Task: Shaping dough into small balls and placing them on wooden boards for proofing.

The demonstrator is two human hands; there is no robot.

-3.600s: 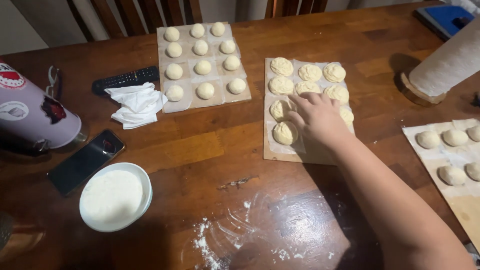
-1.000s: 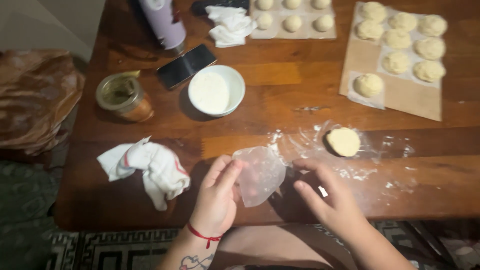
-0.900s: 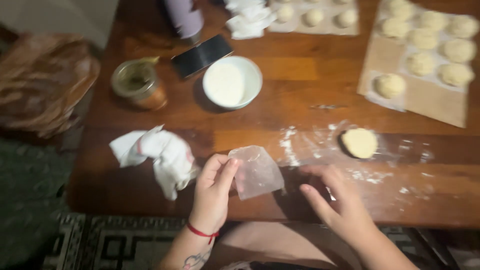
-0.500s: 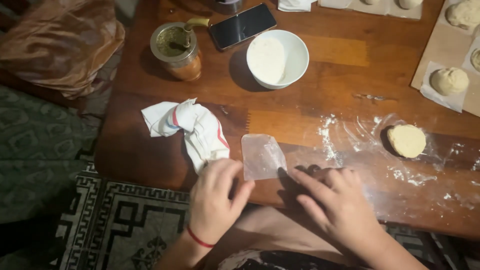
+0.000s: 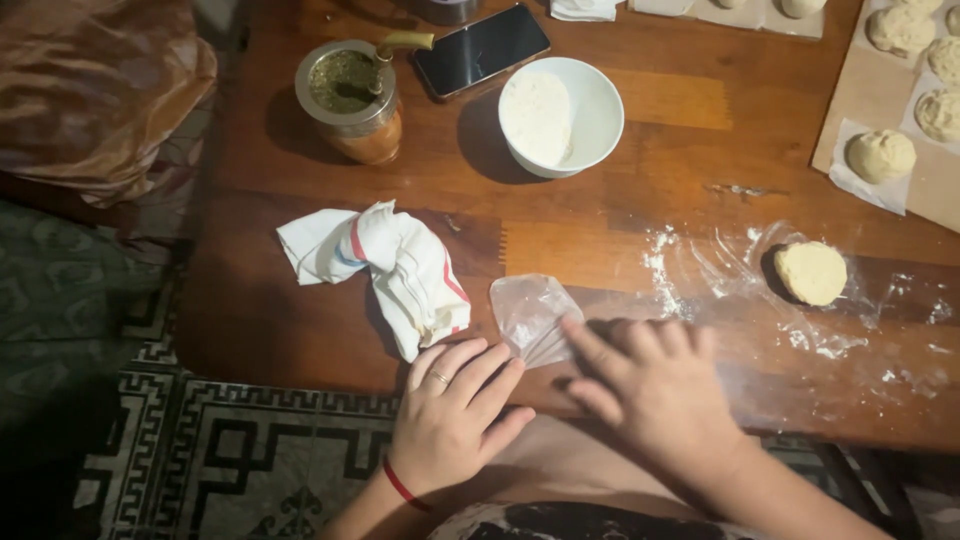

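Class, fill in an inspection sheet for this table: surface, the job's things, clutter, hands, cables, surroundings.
Surface: brown wooden table, flour dusted at right.
Job's things: small clear plastic sheet at the near edge; flattened pale dough disc on clear film.
Clutter: crumpled white cloth with red stripes; white bowl of flour; metal-rimmed cup of green herb; black phone; dough balls on brown paper.
Hands: left hand flat at the edge; right hand fingertips on the sheet.
Cables: nothing seen.
Surroundings: patterned rug; brown shiny cushion.
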